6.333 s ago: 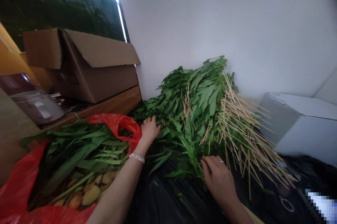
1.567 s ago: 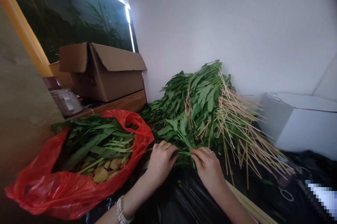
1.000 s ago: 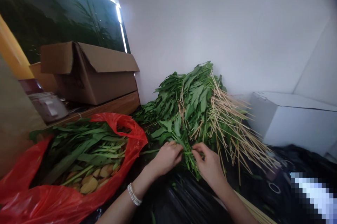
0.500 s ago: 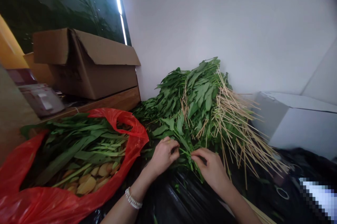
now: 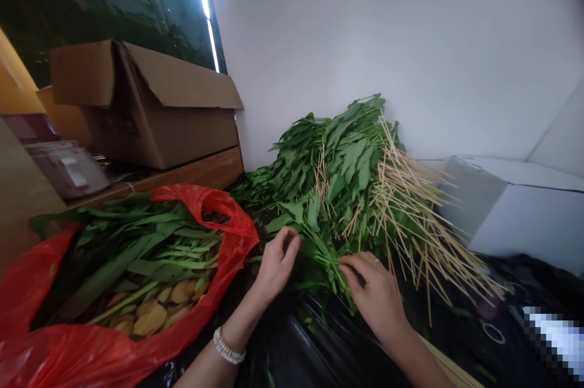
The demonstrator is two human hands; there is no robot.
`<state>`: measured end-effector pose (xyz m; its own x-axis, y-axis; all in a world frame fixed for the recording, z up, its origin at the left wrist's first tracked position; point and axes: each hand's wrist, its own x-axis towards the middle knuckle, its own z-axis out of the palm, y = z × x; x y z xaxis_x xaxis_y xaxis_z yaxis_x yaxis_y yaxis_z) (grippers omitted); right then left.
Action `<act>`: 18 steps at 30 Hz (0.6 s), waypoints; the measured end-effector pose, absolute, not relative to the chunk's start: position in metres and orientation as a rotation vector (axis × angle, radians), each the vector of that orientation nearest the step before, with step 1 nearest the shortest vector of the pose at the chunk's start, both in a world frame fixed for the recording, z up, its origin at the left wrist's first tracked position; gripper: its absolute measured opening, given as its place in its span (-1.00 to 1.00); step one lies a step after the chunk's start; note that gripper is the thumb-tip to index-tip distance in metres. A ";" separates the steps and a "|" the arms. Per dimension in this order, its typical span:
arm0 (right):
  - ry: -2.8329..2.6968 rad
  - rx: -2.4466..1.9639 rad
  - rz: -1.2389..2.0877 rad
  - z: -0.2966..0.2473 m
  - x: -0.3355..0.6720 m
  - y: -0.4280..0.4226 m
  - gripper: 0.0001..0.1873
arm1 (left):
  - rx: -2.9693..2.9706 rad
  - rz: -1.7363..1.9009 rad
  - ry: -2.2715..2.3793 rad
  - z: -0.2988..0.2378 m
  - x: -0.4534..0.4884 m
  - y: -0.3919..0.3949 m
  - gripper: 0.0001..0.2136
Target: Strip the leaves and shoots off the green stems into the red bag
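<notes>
A bunch of leafy greens lies on black plastic sheeting, in front of a larger heap, its leaves pointing back and its stems forward. The person's right hand, wearing a ring, has thumb and forefinger pinched together at the stems. The left hand, a beaded bracelet on its wrist, is raised just left of the bunch with its fingers curled toward the thumb; whether they grip anything cannot be told.

Behind the bunch, heaped greens rise against a white wall at the back edge of the sheeting, with thin bamboo skewers fanning out to the right. On the left, an open red plastic bag holds more leaves and pale rounded pieces. Beyond it, 1 open cardboard box and 1 tub sit on a wooden ledge. Near the sheeting's right-hand back corner stands 1 white box.
</notes>
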<state>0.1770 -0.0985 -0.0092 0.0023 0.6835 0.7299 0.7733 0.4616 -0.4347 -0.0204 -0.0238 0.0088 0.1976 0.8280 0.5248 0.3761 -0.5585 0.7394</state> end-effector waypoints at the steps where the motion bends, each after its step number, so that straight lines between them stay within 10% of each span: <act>1: -1.733 -1.258 -0.151 -0.010 0.176 -0.099 -0.84 | 2.059 1.318 1.104 0.009 -0.019 -0.026 -0.84; 18: -1.906 -1.256 -0.396 -0.013 0.171 -0.102 -0.75 | 2.741 0.960 0.848 -0.001 -0.016 -0.033 -0.81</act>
